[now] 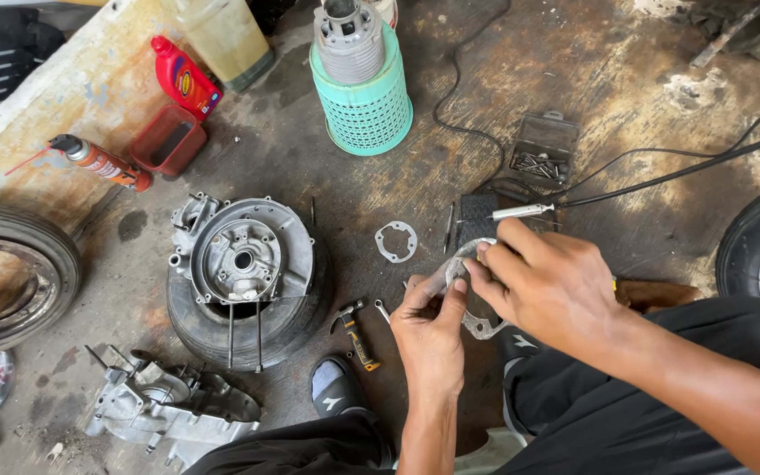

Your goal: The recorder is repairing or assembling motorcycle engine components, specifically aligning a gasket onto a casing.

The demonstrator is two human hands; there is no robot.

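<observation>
Head view: thin gasket (478,327) pinched by fingers of both left hand (431,327) and right hand (545,283); tearing risked if pulled unevenly.

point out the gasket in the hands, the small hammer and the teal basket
gasket (483,329), head view, on its lower loop below the hands
small hammer (358,332), head view, on its handle
teal basket (368,110), head view, on its perforated side wall

1. Worn on the head, looking steeply down at a stained concrete floor (573,79).
2. Close in: left hand (431,334) and right hand (545,283) low and right of centre.
3. Reaching far beyond the hands to a teal basket (364,110) at the top edge.
</observation>
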